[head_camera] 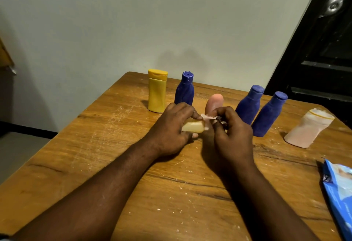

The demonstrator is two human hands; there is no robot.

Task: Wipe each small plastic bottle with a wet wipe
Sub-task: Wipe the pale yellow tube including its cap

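Scratched brown wood fills the near half of my head view: a worn tabletop [171, 202], flecked with pale marks. At its near right edge lies a blue wipe packet [341, 193], flat and partly cut off by the frame. At mid-table the two hands meet. The left hand [171, 128] has its fingers curled around a small cream bottle [192, 127], held on its side just above the wood with one end turned toward the right hand [232, 132]. The right hand's fingers are bunched and pinch a crumpled pale wet wipe [208, 116] against that end of the bottle. Off to the right, well apart from the hands, a pale pink bottle [308, 128] stands alone; I cannot tell whether it is capped. Just beyond the right hand, a second blue bottle [269, 114] and a third blue bottle [248, 103] stand side by side, nearly touching. A rounded pink bottle [214, 101] rises directly behind the hands, its base hidden by them. Farther back on the left, a tall yellow bottle [157, 90] and a blue bottle with a flip cap [184, 88] stand upright near each other. Behind them is a plain pale wall [133, 22], with a dark door [323, 60] to its right.
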